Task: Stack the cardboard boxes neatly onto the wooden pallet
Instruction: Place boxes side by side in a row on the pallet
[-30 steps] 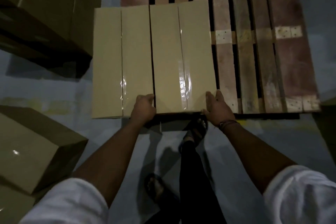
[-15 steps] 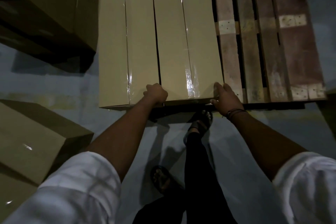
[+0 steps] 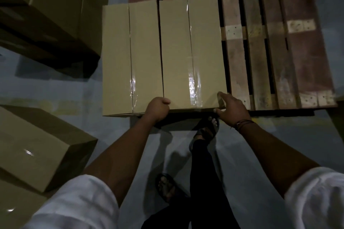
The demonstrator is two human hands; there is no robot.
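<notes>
Two tan taped cardboard boxes sit side by side on the left part of the wooden pallet [image 3: 279, 52]. The left box [image 3: 119, 57] touches the right box [image 3: 204, 46] along a thin dark seam. My left hand [image 3: 158, 108] is curled over the right box's near edge at its left corner. My right hand [image 3: 231, 110] grips the same box's near right corner with fingers spread over the top and front. The pallet's right half shows bare slats.
More cardboard boxes lie on the grey floor: a dark stack at the upper left [image 3: 46, 15] and a tilted box at the lower left [image 3: 33, 145]. My sandalled feet [image 3: 204, 132] stand just in front of the pallet's near edge.
Both hands stay on the right box's near edge. My left hand has curled tighter at the corner and my right hand's fingers have spread. The boxes have barely shifted.
</notes>
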